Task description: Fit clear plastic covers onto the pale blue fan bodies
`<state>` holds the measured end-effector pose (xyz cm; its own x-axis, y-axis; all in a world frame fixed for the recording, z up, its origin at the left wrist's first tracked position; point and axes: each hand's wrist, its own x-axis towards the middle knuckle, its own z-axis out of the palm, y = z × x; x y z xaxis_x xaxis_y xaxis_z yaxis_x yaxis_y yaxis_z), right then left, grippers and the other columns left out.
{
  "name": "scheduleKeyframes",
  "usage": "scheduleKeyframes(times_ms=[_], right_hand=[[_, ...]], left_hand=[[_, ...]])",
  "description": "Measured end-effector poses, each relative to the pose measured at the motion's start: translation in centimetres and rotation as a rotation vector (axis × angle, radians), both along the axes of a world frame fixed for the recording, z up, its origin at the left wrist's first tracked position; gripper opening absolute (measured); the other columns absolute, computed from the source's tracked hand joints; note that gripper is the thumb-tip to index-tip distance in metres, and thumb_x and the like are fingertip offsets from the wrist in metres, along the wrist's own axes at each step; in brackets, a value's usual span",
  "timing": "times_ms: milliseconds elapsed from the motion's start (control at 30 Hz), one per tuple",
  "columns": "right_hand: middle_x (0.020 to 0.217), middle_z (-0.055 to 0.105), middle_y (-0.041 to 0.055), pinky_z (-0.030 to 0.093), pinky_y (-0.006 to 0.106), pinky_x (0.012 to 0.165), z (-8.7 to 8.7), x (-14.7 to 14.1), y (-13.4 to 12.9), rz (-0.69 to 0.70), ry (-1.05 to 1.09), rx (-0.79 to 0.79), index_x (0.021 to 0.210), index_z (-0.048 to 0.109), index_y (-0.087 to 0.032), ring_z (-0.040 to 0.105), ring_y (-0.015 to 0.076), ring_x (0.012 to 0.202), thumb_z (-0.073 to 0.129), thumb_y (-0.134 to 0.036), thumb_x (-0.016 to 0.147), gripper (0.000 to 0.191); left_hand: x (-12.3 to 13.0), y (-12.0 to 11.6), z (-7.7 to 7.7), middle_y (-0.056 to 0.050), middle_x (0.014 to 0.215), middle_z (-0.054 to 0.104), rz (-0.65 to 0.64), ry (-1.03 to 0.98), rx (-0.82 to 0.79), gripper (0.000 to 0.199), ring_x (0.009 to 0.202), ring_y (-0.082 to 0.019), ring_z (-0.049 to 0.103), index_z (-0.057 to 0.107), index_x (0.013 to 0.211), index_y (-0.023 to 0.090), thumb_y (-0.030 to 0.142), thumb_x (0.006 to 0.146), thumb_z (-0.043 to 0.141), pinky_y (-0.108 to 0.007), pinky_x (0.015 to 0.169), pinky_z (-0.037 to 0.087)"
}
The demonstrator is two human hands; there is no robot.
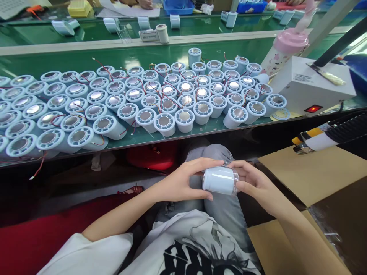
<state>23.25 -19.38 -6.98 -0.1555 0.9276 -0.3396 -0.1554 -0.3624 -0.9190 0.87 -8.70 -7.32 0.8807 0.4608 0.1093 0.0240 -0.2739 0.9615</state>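
A light-blue cylindrical part [219, 180] with a clear plastic sleeve around it lies sideways between my two hands, above my lap. My left hand [187, 180] has its thumb and fingers around the left end of the part. At the other end, my right hand [252, 179] pinches the clear sleeve with thumb and fingers. Several light-blue cylinders [164, 121] with round metal discs on top, many with thin red wires, stand in rows on the green table [172, 138] in front of me.
At the right stand a grey box [312, 86] with a lit red switch and a pink-lidded bottle [286, 44]. A black hose with a metal nozzle [309, 147] hangs over an open cardboard box [315, 172]. Across the table, a person's hand [145, 4] shows.
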Motion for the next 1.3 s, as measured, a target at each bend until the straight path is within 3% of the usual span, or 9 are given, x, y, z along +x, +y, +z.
scheduleKeyframes(times_ms=[367,633,767,1000,1100,1133,1200,1267,1300], right_hand=[[0.08,0.066,0.0015,0.058,0.024,0.057,-0.6,-0.6,0.3,-0.05,0.086,-0.128,0.108,0.052,-0.019,0.066,0.0144,0.063,0.065,-0.052,0.086,0.042],[0.057,0.062,-0.0014,0.044,0.015,0.035,-0.8,-1.4,0.7,-0.045,0.194,-0.258,0.084,0.05,-0.019,0.059,0.0113,0.041,0.06,-0.07,0.08,0.052],[0.053,0.063,0.0034,0.037,0.013,0.029,-0.7,-1.8,1.0,0.01,0.238,-0.354,0.074,0.055,-0.016,0.054,0.0097,0.034,0.057,-0.078,0.074,0.062],[0.051,0.059,0.0044,0.035,0.01,0.028,-0.5,-1.9,0.9,0.106,0.319,-0.555,0.064,0.059,-0.013,0.051,0.0056,0.032,0.02,-0.068,0.096,0.075],[0.059,0.063,0.0049,0.042,0.015,0.032,-0.8,-1.9,0.3,0.096,0.244,-0.392,0.084,0.062,-0.014,0.056,0.0101,0.038,0.024,-0.076,0.09,0.074],[0.07,0.067,0.0069,0.049,0.019,0.039,-1.0,-1.8,0.0,0.054,0.171,-0.255,0.097,0.061,-0.016,0.063,0.0138,0.047,0.031,-0.079,0.087,0.07],[0.111,0.067,0.0131,0.061,0.033,0.067,-1.2,-1.6,-0.5,-0.048,-0.07,0.111,0.122,0.053,-0.022,0.071,0.0243,0.086,0.055,-0.075,0.08,0.067],[0.143,0.049,0.0102,0.051,0.045,0.1,-1.4,-1.2,-0.8,-0.074,-0.365,0.497,0.131,0.049,-0.031,0.055,0.0296,0.125,0.075,-0.05,0.079,0.061],[0.148,0.045,0.0067,0.043,0.047,0.108,-1.5,-1.0,-1.0,-0.048,-0.488,0.635,0.131,0.051,-0.035,0.047,0.0293,0.133,0.077,-0.036,0.081,0.056]], left_hand=[[0.1,0.1,-0.1,-0.009,0.144,0.052,-0.034,-0.049,-0.003,0.079,0.133,-0.025,0.048,0.048,0.14,0.029,0.02,0.069,0.083,-0.036,0.109,0.042],[0.2,0.1,0.1,-0.01,0.144,0.053,-0.034,-0.045,0.015,0.076,0.133,-0.026,0.049,0.05,0.139,0.028,0.023,0.07,0.082,-0.039,0.113,0.036],[0.1,0.1,-0.1,-0.011,0.145,0.05,-0.039,-0.047,0.02,0.075,0.134,-0.028,0.047,0.05,0.139,0.028,0.027,0.071,0.082,-0.042,0.113,0.037],[0.3,-0.5,-0.3,-0.011,0.135,0.057,0.001,-0.031,-0.034,0.073,0.125,-0.027,0.054,0.051,0.138,0.029,0.028,0.072,0.081,-0.037,0.099,0.05],[0.3,-0.9,0.2,-0.011,0.136,0.054,0.044,0.043,-0.172,0.071,0.121,-0.026,0.056,0.048,0.139,0.028,0.029,0.075,0.078,-0.032,0.089,0.056],[0.3,-1.0,0.4,-0.011,0.136,0.054,0.06,0.063,-0.222,0.071,0.119,-0.026,0.057,0.047,0.14,0.027,0.03,0.075,0.077,-0.032,0.088,0.057],[0.2,-1.1,0.7,-0.012,0.134,0.056,0.076,0.087,-0.314,0.073,0.113,-0.026,0.061,0.044,0.141,0.026,0.031,0.076,0.076,-0.033,0.085,0.057],[0.2,-1.0,0.8,-0.011,0.128,0.06,0.061,0.105,-0.382,0.074,0.107,-0.025,0.064,0.041,0.143,0.026,0.033,0.078,0.075,-0.033,0.081,0.058],[0.2,-1.0,0.8,-0.011,0.125,0.062,0.048,0.116,-0.405,0.075,0.103,-0.025,0.065,0.04,0.144,0.027,0.035,0.078,0.074,-0.033,0.079,0.058]])
